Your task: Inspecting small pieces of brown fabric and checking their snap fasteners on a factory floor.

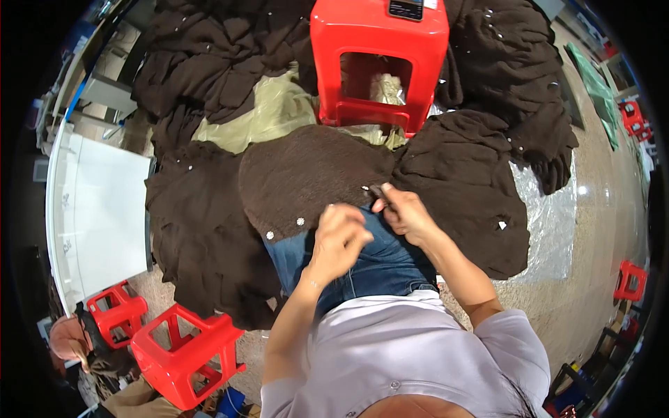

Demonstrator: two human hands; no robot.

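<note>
A dark brown fuzzy garment (313,171) lies spread across my lap, over blue jeans (373,261). Along its near edge sit two small round white ornaments (300,221), perhaps buttons. My right hand (409,214) pinches the garment's right edge between thumb and fingers. A small white piece (365,188) shows just beside those fingertips. Over the near edge hovers my left hand (339,239), its fingers bent and smeared by motion. Whether the left fingers hold anything cannot be made out.
Piles of brown garments (460,188) surround me, some dotted with white bits. Ahead stands a red plastic stool (380,38) with a phone (406,9) on it. More red stools (188,355) stand at lower left, near a white panel (104,209). Clear plastic sheeting (550,237) covers floor at right.
</note>
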